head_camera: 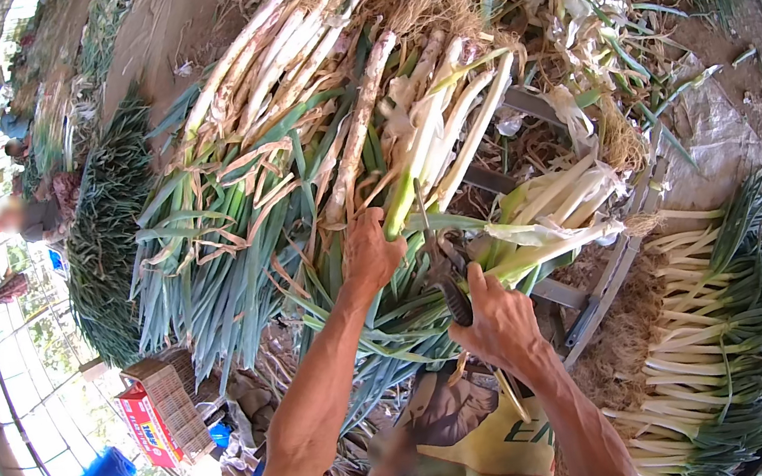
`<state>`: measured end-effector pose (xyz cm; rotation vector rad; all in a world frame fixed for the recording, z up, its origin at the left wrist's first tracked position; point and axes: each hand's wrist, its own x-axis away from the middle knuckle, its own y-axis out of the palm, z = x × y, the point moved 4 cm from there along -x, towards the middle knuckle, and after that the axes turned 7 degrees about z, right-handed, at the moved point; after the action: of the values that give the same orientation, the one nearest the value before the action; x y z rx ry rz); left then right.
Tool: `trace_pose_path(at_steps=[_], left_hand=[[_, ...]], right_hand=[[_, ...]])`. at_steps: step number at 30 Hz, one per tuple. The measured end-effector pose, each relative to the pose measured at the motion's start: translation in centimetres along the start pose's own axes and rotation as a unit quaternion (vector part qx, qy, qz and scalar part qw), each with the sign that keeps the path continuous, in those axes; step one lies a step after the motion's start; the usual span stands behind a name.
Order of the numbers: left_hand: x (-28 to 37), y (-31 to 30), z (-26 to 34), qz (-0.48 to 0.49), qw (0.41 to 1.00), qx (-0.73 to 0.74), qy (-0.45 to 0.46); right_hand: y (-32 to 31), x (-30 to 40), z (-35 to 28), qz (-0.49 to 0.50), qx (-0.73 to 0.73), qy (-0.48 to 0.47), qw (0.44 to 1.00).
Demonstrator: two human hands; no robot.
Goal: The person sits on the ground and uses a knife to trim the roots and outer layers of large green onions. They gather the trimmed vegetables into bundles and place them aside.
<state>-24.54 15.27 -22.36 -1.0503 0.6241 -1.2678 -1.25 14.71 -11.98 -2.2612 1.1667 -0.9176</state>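
My left hand (pixel 369 249) is closed around a long green onion (pixel 400 209) at the part where the pale stalk turns green. To its right, my right hand (pixel 501 312) grips the dark handle of a bladed hand tool (pixel 449 279), seemingly shears or a knife; its metal tip points up beside the onion. A heap of untrimmed long green onions (pixel 272 68), with dry roots and brown outer leaves, fills the area above my hands. Peeled onions (pixel 561 239) lie just right of the tool with their white ends pointing right. My fingers partly hide the tool.
A metal frame (pixel 602 311) stands under the onions on the right. Rows of cleaned onions (pixel 682 347) lie at the lower right. Stripped leaves and roots (pixel 585 19) cover the upper right. A red box (pixel 149 428) stands lower left; another person (pixel 41 217) is at the far left.
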Motion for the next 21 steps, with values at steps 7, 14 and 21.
trace_pose_path(at_steps=[7, 14, 21], left_hand=[[-1.5, -0.6, 0.2, -0.16, 0.978, 0.042, -0.129], [-0.9, -2.1, 1.9, -0.183, 0.976, 0.078, -0.085], [-0.9, -2.7, 1.7, -0.153, 0.962, 0.206, -0.096]], right_hand=[[-1.4, -4.9, 2.0, 0.052, -0.001, 0.063, 0.997], [-4.0, -9.8, 3.1, 0.035, -0.01, 0.117, 0.993], [-6.2, -7.4, 2.0, 0.074, -0.038, 0.019, 0.996]])
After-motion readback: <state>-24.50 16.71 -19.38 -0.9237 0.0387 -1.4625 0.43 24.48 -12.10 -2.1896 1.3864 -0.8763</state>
